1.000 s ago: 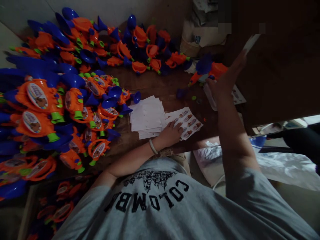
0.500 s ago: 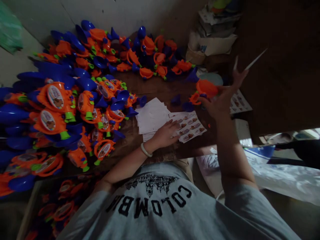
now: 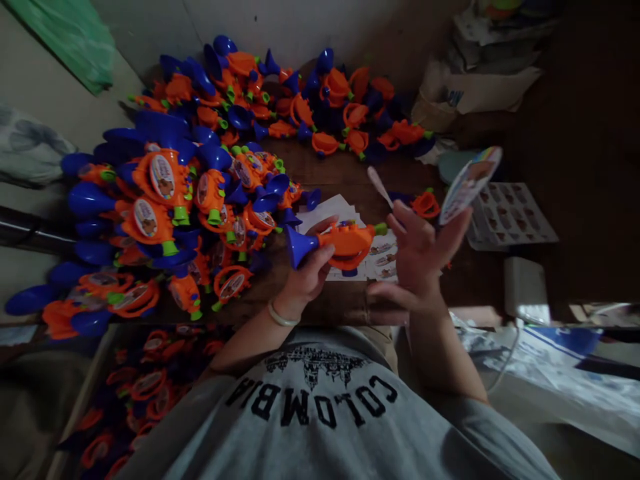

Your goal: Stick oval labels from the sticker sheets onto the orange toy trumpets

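Note:
An orange toy trumpet [image 3: 347, 241] with a blue bell and green mouthpiece lies level over the papers. My left hand [image 3: 310, 270] is wrapped round it near the bell. To its right, my right hand [image 3: 423, 257] is raised with spread fingers. One oval sticker [image 3: 471, 185] clings to a fingertip of that hand, and a second sticker [image 3: 380, 188], seen nearly edge-on, clings to another. Beneath the trumpet are white papers [image 3: 336, 205] and a sticker sheet [image 3: 384, 259], partly hidden.
Trumpets with oval labels [image 3: 163, 177] are heaped at the left; trumpets without visible labels [image 3: 335, 87] line the wall. Another orange trumpet [image 3: 425, 203] lies behind my right hand. Sticker sheets [image 3: 515, 213] and a white box [image 3: 526, 290] are at the right. A crate of trumpets [image 3: 150, 380] stands below left.
My left hand has left the papers and taken hold of a trumpet. My right hand has let go of the trumpet and moved nearer my body, stickers still on its fingers. The view has shifted.

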`<state>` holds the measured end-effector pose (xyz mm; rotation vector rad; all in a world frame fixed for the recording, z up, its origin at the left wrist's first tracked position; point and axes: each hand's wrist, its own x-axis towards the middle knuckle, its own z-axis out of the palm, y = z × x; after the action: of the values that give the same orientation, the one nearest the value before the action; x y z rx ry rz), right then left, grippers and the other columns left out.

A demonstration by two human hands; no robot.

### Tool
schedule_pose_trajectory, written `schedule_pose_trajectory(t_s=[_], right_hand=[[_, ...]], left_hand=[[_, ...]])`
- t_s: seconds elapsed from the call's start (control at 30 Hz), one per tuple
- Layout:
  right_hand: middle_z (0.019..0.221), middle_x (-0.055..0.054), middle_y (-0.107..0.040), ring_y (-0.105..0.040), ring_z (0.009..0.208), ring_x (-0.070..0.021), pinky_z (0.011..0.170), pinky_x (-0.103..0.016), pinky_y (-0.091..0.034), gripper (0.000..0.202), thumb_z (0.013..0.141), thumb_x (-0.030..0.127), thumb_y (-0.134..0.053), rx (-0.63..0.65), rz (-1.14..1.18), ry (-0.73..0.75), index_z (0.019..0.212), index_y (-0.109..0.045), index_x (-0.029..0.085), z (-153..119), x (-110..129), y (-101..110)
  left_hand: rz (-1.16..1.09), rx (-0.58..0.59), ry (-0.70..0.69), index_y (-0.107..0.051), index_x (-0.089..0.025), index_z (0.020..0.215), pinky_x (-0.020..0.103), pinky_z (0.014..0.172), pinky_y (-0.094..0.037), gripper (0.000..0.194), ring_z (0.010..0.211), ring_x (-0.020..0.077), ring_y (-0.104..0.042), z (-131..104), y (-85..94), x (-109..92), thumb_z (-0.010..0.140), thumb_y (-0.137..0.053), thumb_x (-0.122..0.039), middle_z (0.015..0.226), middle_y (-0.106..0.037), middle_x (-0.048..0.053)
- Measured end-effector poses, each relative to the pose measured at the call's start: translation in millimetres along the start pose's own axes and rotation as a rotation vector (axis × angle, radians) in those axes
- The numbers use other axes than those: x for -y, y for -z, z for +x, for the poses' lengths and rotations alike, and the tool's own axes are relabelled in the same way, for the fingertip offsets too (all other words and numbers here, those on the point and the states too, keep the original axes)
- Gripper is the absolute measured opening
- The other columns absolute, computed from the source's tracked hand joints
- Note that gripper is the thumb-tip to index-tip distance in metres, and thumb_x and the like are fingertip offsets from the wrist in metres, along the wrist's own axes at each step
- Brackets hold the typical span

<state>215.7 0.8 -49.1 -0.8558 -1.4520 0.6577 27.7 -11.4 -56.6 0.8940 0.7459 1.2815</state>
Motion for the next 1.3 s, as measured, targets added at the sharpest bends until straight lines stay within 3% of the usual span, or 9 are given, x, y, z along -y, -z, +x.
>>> schedule_pose_trajectory(t_s=[0.03, 0.1, 0.17, 0.23, 0.37, 0.57, 0.97, 1.2, 1.3], right_hand=[[0.127, -0.001, -0.069, -0.066, 0.133, -0.0320, 0.113, -0.062, -0.056, 0.117, 0.063, 0.055, -0.097, -0.077, 0.033, 0.031, 0.159, -0.029, 0.056, 0, 8, -5], [0.105, 0.001, -0.070, -0.074, 0.109, -0.0252, 0.105, -0.052, -0.064, 0.088, 0.082, 0.045, -0.086, -0.212, 0.109, 0.063, 0.156, -0.039, 0.053, -1, 20, -17], [0.090, 0.003, -0.067, -0.071, 0.081, -0.0179, 0.085, -0.039, -0.070, 0.072, 0.088, 0.038, -0.081, -0.259, 0.156, 0.000, 0.151, -0.048, 0.051, -4, 26, -31], [0.086, 0.004, -0.066, -0.066, 0.069, -0.0150, 0.071, -0.032, -0.069, 0.070, 0.088, 0.040, -0.081, -0.215, 0.177, -0.073, 0.149, -0.050, 0.051, -8, 29, -43], [0.086, 0.005, -0.067, -0.066, 0.069, -0.0156, 0.066, -0.031, -0.068, 0.074, 0.087, 0.040, -0.083, -0.156, 0.179, -0.128, 0.150, -0.047, 0.052, -13, 30, -54], [0.088, 0.003, -0.068, -0.069, 0.071, -0.0178, 0.066, -0.035, -0.069, 0.075, 0.088, 0.039, -0.082, -0.091, 0.121, -0.123, 0.152, -0.044, 0.050, -11, 34, -50], [0.087, 0.005, -0.070, -0.068, 0.072, -0.0150, 0.064, -0.027, -0.066, 0.075, 0.084, 0.025, -0.085, -0.156, 0.132, -0.078, 0.148, -0.052, 0.048, -9, 39, -51], [0.088, 0.003, -0.068, -0.071, 0.075, -0.0172, 0.065, -0.031, -0.068, 0.071, 0.088, 0.038, -0.083, -0.130, 0.108, -0.081, 0.148, -0.048, 0.050, -10, 39, -51], [0.088, 0.003, -0.068, -0.071, 0.076, -0.0184, 0.066, -0.032, -0.068, 0.068, 0.089, 0.041, -0.082, -0.119, 0.113, -0.100, 0.146, -0.048, 0.054, -9, 40, -51]], left_hand=[[0.006, -0.007, -0.015, -0.055, -0.027, 0.149, 0.053, 0.111, -0.059, 0.067, 0.137, 0.0337, -0.066, -2, 0.9, -2, 0.089, -0.066, -0.055, 0.145, -0.070, 0.010], [0.009, 0.004, -0.044, -0.057, -0.026, 0.146, 0.055, 0.111, -0.059, 0.065, 0.140, 0.0350, -0.064, -6, 3.9, -5, 0.088, -0.063, -0.053, 0.150, -0.067, 0.012], [0.004, 0.033, -0.083, -0.056, -0.025, 0.147, 0.056, 0.115, -0.056, 0.067, 0.143, 0.0358, -0.061, -9, 7.4, -6, 0.085, -0.064, -0.051, 0.154, -0.063, 0.012], [0.017, 0.066, -0.138, -0.053, -0.026, 0.149, 0.056, 0.120, -0.052, 0.071, 0.146, 0.0356, -0.058, -13, 10.8, -5, 0.083, -0.068, -0.047, 0.159, -0.058, 0.011], [0.099, 0.104, -0.200, -0.047, -0.027, 0.151, 0.052, 0.125, -0.048, 0.074, 0.149, 0.0349, -0.055, -21, 16.9, -5, 0.084, -0.073, -0.048, 0.166, -0.050, 0.011], [0.163, 0.133, -0.194, -0.046, -0.028, 0.151, 0.051, 0.125, -0.047, 0.074, 0.152, 0.0353, -0.051, -25, 20.1, -11, 0.087, -0.073, -0.053, 0.167, -0.049, 0.012], [0.180, 0.139, -0.225, -0.048, -0.030, 0.147, 0.050, 0.123, -0.050, 0.068, 0.148, 0.0329, -0.056, -28, 12.8, -18, 0.089, -0.074, -0.054, 0.166, -0.051, 0.010], [0.109, 0.148, -0.280, -0.052, -0.035, 0.143, 0.050, 0.124, -0.050, 0.055, 0.149, 0.0316, -0.055, -27, 8.8, -19, 0.093, -0.074, -0.046, 0.163, -0.054, 0.004], [0.097, 0.120, -0.288, -0.053, -0.031, 0.141, 0.049, 0.123, -0.050, 0.055, 0.147, 0.0323, -0.057, -25, 8.7, -17, 0.093, -0.075, -0.044, 0.159, -0.058, 0.007]])
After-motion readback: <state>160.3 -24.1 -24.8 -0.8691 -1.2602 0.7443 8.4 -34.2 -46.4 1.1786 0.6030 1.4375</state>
